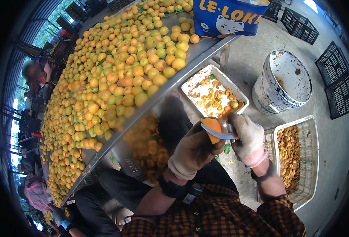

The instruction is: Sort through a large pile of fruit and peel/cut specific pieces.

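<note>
In a dirty work glove, my left hand (pixel 193 149) holds an orange-yellow piece of fruit (pixel 213 126) in front of me. My gloved right hand (pixel 247 137) is closed around a tool with a curved metal blade (pixel 218 134), its handle mostly hidden by the fingers. The blade lies against the fruit. Beyond my hands, a white plastic tray (pixel 192 80) on the floor holds fruit pieces, some leaves and a greenish-yellow fruit. To the left, a large heap of yellow-orange fruits (pixel 112 77), probably apricots, covers a metal table.
The table's metal edge (pixel 150 108) runs diagonally on my left. A blue printed bag (pixel 227 20) stands at its corner. A white bucket (pixel 263 86), a crate of fruit pieces (pixel 312 166) and black crates (pixel 300 26) are at the right. Other people sit at the left.
</note>
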Demonstrator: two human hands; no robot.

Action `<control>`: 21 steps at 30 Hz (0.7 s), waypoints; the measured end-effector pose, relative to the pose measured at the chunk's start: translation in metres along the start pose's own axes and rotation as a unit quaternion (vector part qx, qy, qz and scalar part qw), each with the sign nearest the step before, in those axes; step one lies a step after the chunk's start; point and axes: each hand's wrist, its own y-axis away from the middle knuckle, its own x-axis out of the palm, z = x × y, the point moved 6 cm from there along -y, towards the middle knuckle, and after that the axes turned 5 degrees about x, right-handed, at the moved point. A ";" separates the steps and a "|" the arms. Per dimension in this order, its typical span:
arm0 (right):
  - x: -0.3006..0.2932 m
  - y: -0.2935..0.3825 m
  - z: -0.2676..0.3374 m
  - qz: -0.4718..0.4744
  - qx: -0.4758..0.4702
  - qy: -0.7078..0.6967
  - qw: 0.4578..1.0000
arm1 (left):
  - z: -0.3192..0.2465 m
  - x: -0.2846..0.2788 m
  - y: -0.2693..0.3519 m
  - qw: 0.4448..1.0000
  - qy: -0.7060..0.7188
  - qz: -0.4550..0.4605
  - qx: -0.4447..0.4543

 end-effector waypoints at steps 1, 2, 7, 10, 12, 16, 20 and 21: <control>0.002 -0.001 -0.004 -0.013 0.008 0.011 1.000 | -0.001 0.000 0.000 1.000 0.000 0.000 0.000; 0.008 -0.005 -0.017 -0.032 0.023 0.025 0.999 | -0.003 0.004 -0.001 0.999 -0.007 0.032 0.008; 0.021 -0.008 -0.103 -0.047 0.151 0.009 0.987 | -0.015 0.020 0.005 0.994 -0.100 0.044 0.022; 0.011 -0.001 -0.100 -0.063 0.145 -0.027 0.987 | -0.027 0.029 0.007 0.986 -0.159 -0.022 0.035; 0.016 0.012 -0.103 -0.043 0.151 -0.057 0.986 | -0.027 0.061 0.016 0.953 -0.301 0.010 0.028; 0.044 0.045 -0.112 0.028 0.179 -0.031 0.983 | -0.035 0.152 0.036 0.882 -0.408 0.234 0.029; 0.062 0.074 -0.111 0.083 0.211 -0.014 0.974 | -0.005 0.170 0.037 0.843 -0.163 0.472 0.202; 0.066 0.079 -0.111 0.091 0.218 -0.020 0.971 | -0.010 0.175 0.038 0.822 -0.142 0.492 0.249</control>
